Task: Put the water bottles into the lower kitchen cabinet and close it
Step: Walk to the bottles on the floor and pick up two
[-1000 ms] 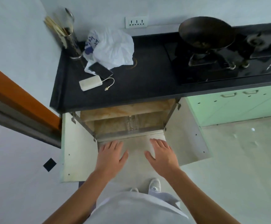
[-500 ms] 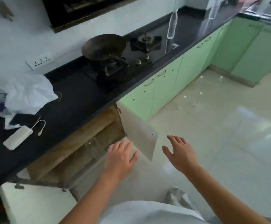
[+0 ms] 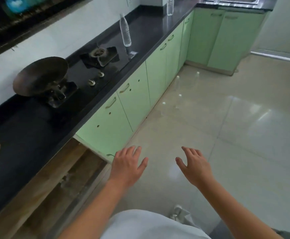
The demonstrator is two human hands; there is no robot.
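One clear water bottle [image 3: 125, 31] stands on the black countertop [image 3: 151, 26] past the stove, and a second bottle [image 3: 170, 6] stands farther along it. Several clear bottles with white caps [image 3: 177, 80] stand on the floor by the green cabinets. The lower cabinet [image 3: 57, 180] at bottom left is open, and a clear bottle [image 3: 66, 178] shows faintly inside. Its green door [image 3: 106, 140] is swung out. My left hand [image 3: 127, 163] hovers beside the door's edge with fingers spread. My right hand [image 3: 194, 165] hovers over the floor, fingers spread. Both hold nothing.
A dark wok [image 3: 40, 75] sits on the gas stove, with a bare burner [image 3: 99, 54] to its right. Closed green cabinets [image 3: 158, 66] run along the counter to a steel sink [image 3: 235, 1] in the far corner. The glossy tiled floor [image 3: 235, 135] stretches right.
My view has swung right from the open cabinet to the counter and floor. Both hands have lifted off the cabinet floor and now hover, spread and holding nothing.
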